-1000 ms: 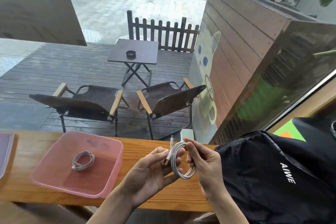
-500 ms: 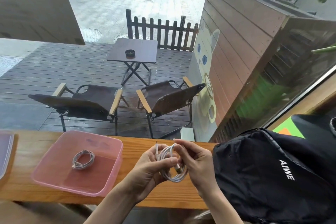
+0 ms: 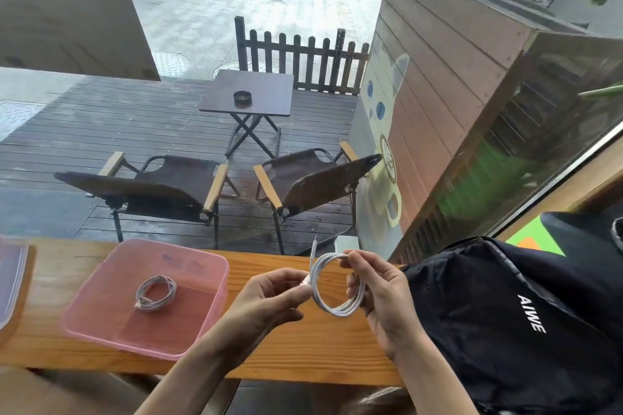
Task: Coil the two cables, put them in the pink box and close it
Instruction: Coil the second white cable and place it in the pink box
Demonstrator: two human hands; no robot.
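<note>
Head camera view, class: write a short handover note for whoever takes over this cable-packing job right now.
Left hand: pinches a connector end of the white coiled cable.
Right hand: grips that coil, held above the wooden counter.
Grey coiled cable: lies in the open pink plastic box.
Translucent lid: on the counter at far left.
Done: one cable boxed.
Left: tuck the loose end, box the white coil, close the lid.

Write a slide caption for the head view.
Both hands hold a coiled white cable beside the open pink box.
</note>
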